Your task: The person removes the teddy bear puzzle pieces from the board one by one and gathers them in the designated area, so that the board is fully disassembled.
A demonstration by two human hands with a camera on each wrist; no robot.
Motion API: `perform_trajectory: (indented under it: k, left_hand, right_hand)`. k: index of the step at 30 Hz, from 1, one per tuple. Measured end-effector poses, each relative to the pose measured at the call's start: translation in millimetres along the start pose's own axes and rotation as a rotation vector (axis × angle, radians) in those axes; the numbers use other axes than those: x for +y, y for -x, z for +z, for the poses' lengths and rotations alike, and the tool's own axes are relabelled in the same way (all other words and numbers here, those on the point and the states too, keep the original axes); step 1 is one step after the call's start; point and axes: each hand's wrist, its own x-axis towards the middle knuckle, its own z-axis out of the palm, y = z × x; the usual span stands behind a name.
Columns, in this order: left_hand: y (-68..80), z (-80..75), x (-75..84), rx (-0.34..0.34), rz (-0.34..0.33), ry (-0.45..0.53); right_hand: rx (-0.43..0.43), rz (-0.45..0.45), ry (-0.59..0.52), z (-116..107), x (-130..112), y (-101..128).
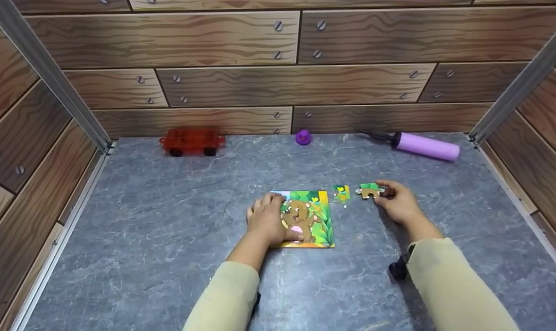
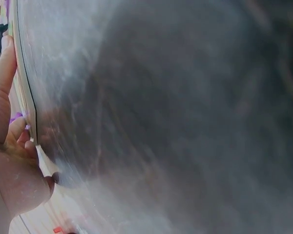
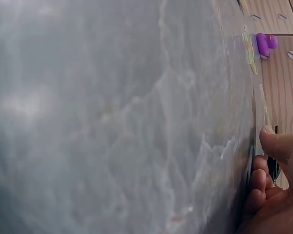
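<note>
A square bear jigsaw puzzle (image 1: 321,216) lies flat on the grey table. My left hand (image 1: 266,220) lies over its left side, thumb stretched across the picture and fingers bent at the left edge. In the left wrist view the board (image 2: 27,92) shows edge-on beside the thumb. To the right, my right hand (image 1: 399,202) pinches a green and brown jigsaw piece (image 1: 369,190) by its right end, between thumb and index finger. Between this piece and the board lies a loose green and yellow piece (image 1: 341,193). The right wrist view shows the curled fingers (image 3: 258,180) close over the table.
Along the back of the table stand a clear red toy wagon (image 1: 192,141), a small purple duck (image 1: 303,137) and a purple hand pump (image 1: 427,146) with a black end. Wood-patterned walls (image 1: 227,39) enclose the table (image 1: 167,257) at the back and sides.
</note>
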Motion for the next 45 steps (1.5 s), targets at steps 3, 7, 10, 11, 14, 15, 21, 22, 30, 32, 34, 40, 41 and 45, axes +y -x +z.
perform_trajectory:
  k: [3,7,10,11,14,15,21,22,30,32,34,40,41,45]
  left_hand:
    - [-0.8,0.4,-0.7,0.002,0.002,0.000]
    - [-0.1,0.6,-0.6,0.003,0.012,0.004]
    - [0.3,0.7,-0.8,0.001,0.013,0.001]
    - [0.2,1.1,-1.1,0.003,0.015,0.000]
    - [-1.6,3.7,-3.1,0.003,0.012,-0.009]
    - [-1.9,4.1,-3.4,0.003,0.012,-0.010]
    - [-2.6,4.2,-4.0,-0.007,0.010,-0.018]
    - [-2.6,4.3,-4.2,-0.007,0.011,-0.020]
    - [-0.7,1.7,-3.2,-0.007,0.021,-0.025]
    - [-0.2,1.3,-3.0,-0.008,0.019,-0.022]
    - [0.5,0.9,-2.7,-0.010,0.015,-0.018]
    - [3.4,-1.8,-1.1,-0.006,0.022,-0.010]
    - [3.8,-2.2,-0.9,-0.005,0.025,-0.011]
    - [4.1,-2.7,-0.6,-0.003,0.030,-0.008]
  right_hand:
    - [0.012,-0.008,0.006,0.5,-0.2,-0.8]
    - [0.016,-0.002,0.017,0.8,-1.1,-0.6]
    - [0.004,0.011,0.026,0.7,-1.7,-0.7]
    - [0.000,0.015,0.031,0.6,-1.8,-0.9]
    - [-0.007,0.019,0.033,0.8,-2.1,-1.9]
    - [-0.009,0.019,0.036,0.9,-2.0,-2.1]
    - [-0.006,0.019,0.043,2.3,-2.7,-2.5]
    - [-0.003,0.020,0.042,2.5,-3.2,-2.5]
    - [-0.010,0.025,0.062,2.2,-5.0,-2.6]
    - [-0.014,0.034,0.071,1.8,-4.7,-3.0]
    - [-0.015,0.041,0.081,1.6,-4.2,-3.1]
    - [-0.012,0.045,0.089,1.5,-3.4,-3.3]
    - [-0.014,0.044,0.087,1.3,-3.5,-3.2]
    - [-0.013,0.051,0.080,0.2,-2.9,-3.3]
